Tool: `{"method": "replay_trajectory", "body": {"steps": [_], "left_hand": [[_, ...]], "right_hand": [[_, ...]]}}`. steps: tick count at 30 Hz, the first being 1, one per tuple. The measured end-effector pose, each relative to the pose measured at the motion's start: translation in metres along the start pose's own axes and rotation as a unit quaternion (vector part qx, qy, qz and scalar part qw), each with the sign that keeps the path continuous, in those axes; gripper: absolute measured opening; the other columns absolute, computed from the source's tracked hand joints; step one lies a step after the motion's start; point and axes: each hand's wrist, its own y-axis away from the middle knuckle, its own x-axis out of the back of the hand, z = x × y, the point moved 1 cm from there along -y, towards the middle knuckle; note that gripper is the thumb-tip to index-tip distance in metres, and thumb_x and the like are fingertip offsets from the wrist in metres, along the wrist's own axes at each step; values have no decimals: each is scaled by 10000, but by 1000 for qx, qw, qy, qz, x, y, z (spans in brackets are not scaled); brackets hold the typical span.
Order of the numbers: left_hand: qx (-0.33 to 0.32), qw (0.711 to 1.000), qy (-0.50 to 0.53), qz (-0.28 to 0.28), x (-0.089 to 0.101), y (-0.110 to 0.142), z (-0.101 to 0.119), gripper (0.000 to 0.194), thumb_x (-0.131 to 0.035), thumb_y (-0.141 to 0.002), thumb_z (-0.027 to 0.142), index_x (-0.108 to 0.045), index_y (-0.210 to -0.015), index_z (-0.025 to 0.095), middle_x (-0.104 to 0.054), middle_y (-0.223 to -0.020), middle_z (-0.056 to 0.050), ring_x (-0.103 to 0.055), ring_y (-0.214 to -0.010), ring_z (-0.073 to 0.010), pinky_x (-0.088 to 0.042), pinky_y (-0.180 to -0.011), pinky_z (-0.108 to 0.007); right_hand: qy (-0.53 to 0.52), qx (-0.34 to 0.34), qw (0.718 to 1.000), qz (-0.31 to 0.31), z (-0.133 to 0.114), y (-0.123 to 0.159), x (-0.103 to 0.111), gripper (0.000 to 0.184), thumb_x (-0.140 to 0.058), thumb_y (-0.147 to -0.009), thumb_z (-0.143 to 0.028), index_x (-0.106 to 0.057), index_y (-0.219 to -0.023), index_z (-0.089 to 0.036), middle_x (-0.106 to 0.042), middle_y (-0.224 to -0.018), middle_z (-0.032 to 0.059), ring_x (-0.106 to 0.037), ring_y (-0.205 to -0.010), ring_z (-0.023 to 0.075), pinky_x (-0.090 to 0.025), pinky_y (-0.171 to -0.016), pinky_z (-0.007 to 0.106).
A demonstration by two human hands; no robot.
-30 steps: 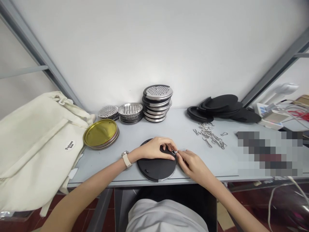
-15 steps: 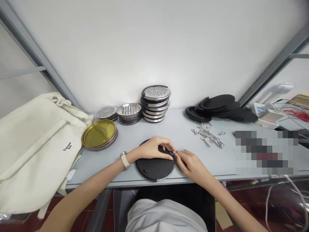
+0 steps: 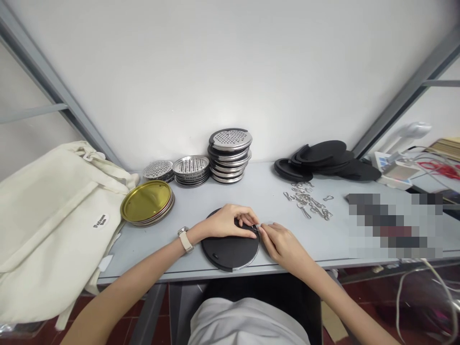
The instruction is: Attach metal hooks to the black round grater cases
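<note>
In the head view a round black disc (image 3: 232, 251) with a silver edge lies flat near the table's front edge. My left hand (image 3: 230, 221) rests over its back part, thumb along the top and curled fingers at the right rim, gripping the disc. At that rim a small metal clip (image 3: 255, 227) shows between the two hands. My right hand (image 3: 283, 243) pinches the clip's right end, its fingertips covering most of it. Loose metal clips (image 3: 312, 203) lie in a pile behind my right hand.
Along the wall stand grater discs in a tall stack (image 3: 230, 139) and a lower stack (image 3: 190, 166). Gold lids (image 3: 147, 201) are piled at left beside a cream bag (image 3: 64, 215). Black discs (image 3: 323, 155) overlap at back right, near cables (image 3: 436, 165).
Both hands stay at the disc's right rim, with only slight finger movement at the clip. The whole view has shifted a little; nothing else visibly moved.
</note>
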Motion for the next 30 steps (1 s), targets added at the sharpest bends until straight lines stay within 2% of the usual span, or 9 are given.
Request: {"method": "replay_trajectory", "body": {"steps": [12, 20, 24, 30], "left_hand": [[12, 1000, 21, 1, 0, 0, 1, 352, -752, -683, 278, -640, -984, 132, -673, -871, -52, -612, -780, -121, -497, -743, -241], [-10, 998, -56, 25, 0, 0, 6, 305, -754, -680, 281, -668, -935, 137, -691, -893, -53, -598, -800, -131, -470, -738, -238], [-13, 999, -42, 21, 0, 1, 6, 292, -744, -692, 282, -668, -938, 143, -695, -911, -48, -608, -800, -128, -486, -753, -241], [-21, 999, -13, 21, 0, 1, 5, 384, -752, -683, 273, -636, -1024, 140, -688, -942, -68, -630, -845, -146, -504, -779, -261]], "right_hand": [[16, 13, 1000, -1, -1, -2, 0, 342, -263, -990, -237, -493, -740, -193, -541, -627, 30, -504, -608, 174, -371, -608, 289], [9, 9, 1000, 7, -1, -2, 1, 347, -276, -990, -246, -511, -739, -195, -537, -616, 26, -513, -604, 172, -368, -598, 283], [19, 11, 1000, 4, -1, -2, 2, 347, -270, -990, -243, -510, -744, -195, -538, -619, 28, -512, -607, 174, -367, -601, 286], [19, 8, 1000, -5, -2, -1, 2, 358, -258, -993, -253, -508, -744, -190, -548, -631, 36, -514, -621, 179, -374, -618, 294]]}}
